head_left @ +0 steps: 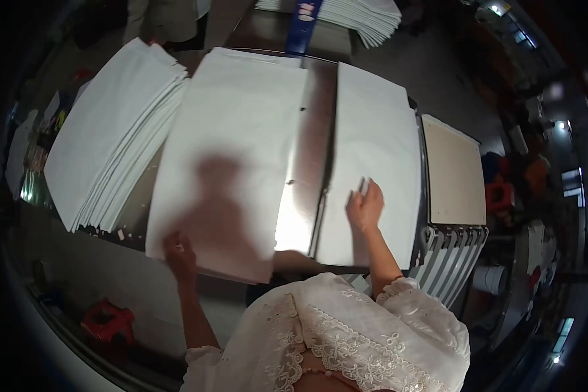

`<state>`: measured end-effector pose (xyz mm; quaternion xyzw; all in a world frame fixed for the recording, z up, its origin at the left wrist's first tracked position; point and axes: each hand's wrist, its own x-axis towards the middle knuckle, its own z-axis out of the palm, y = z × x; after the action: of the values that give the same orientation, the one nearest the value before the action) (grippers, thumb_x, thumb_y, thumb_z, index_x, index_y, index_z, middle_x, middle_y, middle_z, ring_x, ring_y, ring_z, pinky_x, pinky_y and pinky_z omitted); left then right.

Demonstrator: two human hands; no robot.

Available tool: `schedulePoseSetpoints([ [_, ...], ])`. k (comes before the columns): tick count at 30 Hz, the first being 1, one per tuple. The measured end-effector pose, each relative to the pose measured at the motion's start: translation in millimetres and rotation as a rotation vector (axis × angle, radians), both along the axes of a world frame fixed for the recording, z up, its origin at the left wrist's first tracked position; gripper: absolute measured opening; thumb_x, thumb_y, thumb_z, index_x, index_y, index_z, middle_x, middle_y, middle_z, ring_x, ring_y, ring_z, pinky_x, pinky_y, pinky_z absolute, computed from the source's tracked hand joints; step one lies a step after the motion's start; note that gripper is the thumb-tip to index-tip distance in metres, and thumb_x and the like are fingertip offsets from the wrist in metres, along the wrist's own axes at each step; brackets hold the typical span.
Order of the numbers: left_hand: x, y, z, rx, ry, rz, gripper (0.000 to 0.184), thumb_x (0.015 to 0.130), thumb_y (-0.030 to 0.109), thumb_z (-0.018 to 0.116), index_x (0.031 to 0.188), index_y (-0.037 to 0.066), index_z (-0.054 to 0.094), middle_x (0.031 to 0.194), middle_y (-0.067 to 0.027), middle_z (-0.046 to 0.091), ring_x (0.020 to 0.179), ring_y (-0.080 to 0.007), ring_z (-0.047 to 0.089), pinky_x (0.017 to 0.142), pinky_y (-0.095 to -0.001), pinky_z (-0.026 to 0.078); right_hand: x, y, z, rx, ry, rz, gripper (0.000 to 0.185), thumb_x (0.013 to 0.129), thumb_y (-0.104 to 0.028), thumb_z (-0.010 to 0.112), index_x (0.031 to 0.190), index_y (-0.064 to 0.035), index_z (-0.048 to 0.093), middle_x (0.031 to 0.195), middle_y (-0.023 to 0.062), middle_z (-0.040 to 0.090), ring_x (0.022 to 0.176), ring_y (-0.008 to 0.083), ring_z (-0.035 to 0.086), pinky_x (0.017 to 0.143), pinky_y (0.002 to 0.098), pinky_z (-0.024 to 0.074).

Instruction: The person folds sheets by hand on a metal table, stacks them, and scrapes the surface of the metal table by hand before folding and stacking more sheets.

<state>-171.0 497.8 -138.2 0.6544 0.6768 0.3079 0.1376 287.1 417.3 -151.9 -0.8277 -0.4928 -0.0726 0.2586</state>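
Observation:
A large white paper sheet (242,111) lies in the middle of the metal-topped table, with my shadow across its lower half. My left hand (180,253) is at this sheet's lower left corner, its fingers slightly bent and apart; no grip on the edge shows. To the right, beyond a strip of bare metal, is another white stack (379,124), whose layers are hard to make out. Over its lower middle hovers or rests my right hand (366,206), thumb and fingers half bent and apart, with nothing visible between them.
Fanned white sheets (114,137) form a thick pile at the left. A beige board (454,173) sits at the right above a slatted metal rack (447,261). More sheets (366,16) lie at the back, beside a blue post (304,29). A red stool (109,321) stands lower left. Another person (160,23) is across the table.

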Motion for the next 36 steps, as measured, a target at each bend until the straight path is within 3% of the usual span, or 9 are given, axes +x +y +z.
schedulePoseSetpoints([
  [3, 129.5, -42.1, -0.3, -0.243, -0.353, -0.373, 0.02, 0.089, 0.019, 0.053, 0.097, 0.002, 0.058, 0.085, -0.0167, 0.062, 0.078, -0.0267, 0.062, 0.069, -0.0347, 0.049, 78.1, -110.0, -55.2, -0.201, -0.35, -0.254, 0.043, 0.085, -0.019, 0.051, 0.123, 0.0006, 0.045, 0.122, 0.0264, 0.044, 0.11, 0.0425, 0.043, 0.091, 0.0501, 0.0355],
  [6, 229.5, -101.3, -84.3, -0.309, -0.237, -0.637, 0.03, 0.08, 0.024, 0.061, 0.101, 0.003, 0.057, 0.084, -0.0198, 0.061, 0.078, -0.035, 0.061, 0.07, -0.0404, 0.048, 111.6, -155.9, -55.5, -0.217, -0.144, -0.28, 0.045, 0.086, -0.02, 0.051, 0.126, -0.0011, 0.043, 0.122, 0.0248, 0.044, 0.11, 0.0406, 0.042, 0.091, 0.0491, 0.0342],
  [10, 285.1, -135.2, -83.4, -0.22, -0.382, -0.47, 0.037, 0.079, 0.023, 0.062, 0.108, 0.003, 0.051, 0.083, -0.0202, 0.061, 0.079, -0.0421, 0.057, 0.07, -0.0436, 0.047, 115.4, -176.3, -49.8, -0.169, -0.051, -0.234, 0.049, 0.084, -0.021, 0.053, 0.127, -0.0002, 0.041, 0.114, 0.0201, 0.047, 0.105, 0.0363, 0.044, 0.089, 0.0468, 0.0342],
  [13, 285.4, -136.7, -47.3, -0.581, -0.234, -0.4, 0.036, 0.079, 0.023, 0.062, 0.106, 0.001, 0.053, 0.085, -0.0206, 0.061, 0.08, -0.0398, 0.059, 0.071, -0.0429, 0.047, 113.1, -182.5, -43.2, -0.179, 0.053, -0.251, 0.051, 0.083, -0.022, 0.055, 0.126, 0.0007, 0.041, 0.111, 0.0188, 0.048, 0.105, 0.0351, 0.044, 0.088, 0.0459, 0.0345],
  [24, 290.5, -144.4, -13.3, -0.756, -0.848, -0.417, 0.023, 0.084, 0.014, 0.059, 0.101, -0.002, 0.059, 0.085, -0.0072, 0.063, 0.078, -0.0109, 0.055, 0.07, -0.0281, 0.045, 134.3, -210.8, -44.6, -0.106, 0.357, -0.262, 0.031, 0.078, -0.025, 0.063, 0.095, -0.0025, 0.052, 0.083, 0.0142, 0.052, 0.071, 0.0307, 0.054, 0.065, 0.0399, 0.0435],
  [27, 275.7, -135.7, -21.0, -0.9, -0.351, -0.413, 0.023, 0.083, 0.015, 0.06, 0.099, -0.001, 0.059, 0.08, -0.0095, 0.062, 0.075, -0.0163, 0.056, 0.071, -0.03, 0.044, 124.9, -230.5, -47.0, -0.065, 0.422, -0.261, 0.026, 0.077, -0.023, 0.065, 0.082, -0.0039, 0.048, 0.074, 0.0118, 0.047, 0.065, 0.0296, 0.049, 0.059, 0.0393, 0.0399],
  [31, 295.6, -136.5, 14.6, -0.016, 0.168, -0.657, 0.022, 0.081, 0.013, 0.058, 0.099, -0.001, 0.059, 0.082, -0.019, 0.06, 0.075, -0.0344, 0.058, 0.07, -0.0397, 0.046, 101.6, -247.6, -31.3, 0.068, 0.301, -0.265, 0.02, 0.075, -0.016, 0.066, 0.08, -0.0027, 0.052, 0.082, 0.0137, 0.049, 0.079, 0.033, 0.051, 0.067, 0.0395, 0.0422],
  [34, 370.0, -138.4, 49.0, -0.318, -0.058, -1.009, 0.04, 0.081, 0.007, 0.053, 0.121, 0.008, 0.05, 0.098, -0.021, 0.061, 0.091, -0.0369, 0.059, 0.078, -0.0406, 0.048, 89.0, -239.4, 0.2, 0.143, 0.333, -0.181, 0.016, 0.076, -0.013, 0.063, 0.084, -0.0023, 0.055, 0.086, 0.0143, 0.051, 0.082, 0.0337, 0.052, 0.071, 0.0406, 0.0434],
  [36, 425.3, -151.5, 64.1, -0.065, -0.038, -1.398, 0.037, 0.079, 0.003, 0.05, 0.116, 0.01, 0.054, 0.092, -0.0187, 0.062, 0.086, -0.0342, 0.06, 0.075, -0.0416, 0.049, 79.9, -221.4, 40.1, 0.206, 0.415, -0.079, 0.015, 0.077, -0.012, 0.061, 0.087, -0.0016, 0.057, 0.087, 0.0146, 0.053, 0.085, 0.0336, 0.052, 0.074, 0.0407, 0.0437],
])
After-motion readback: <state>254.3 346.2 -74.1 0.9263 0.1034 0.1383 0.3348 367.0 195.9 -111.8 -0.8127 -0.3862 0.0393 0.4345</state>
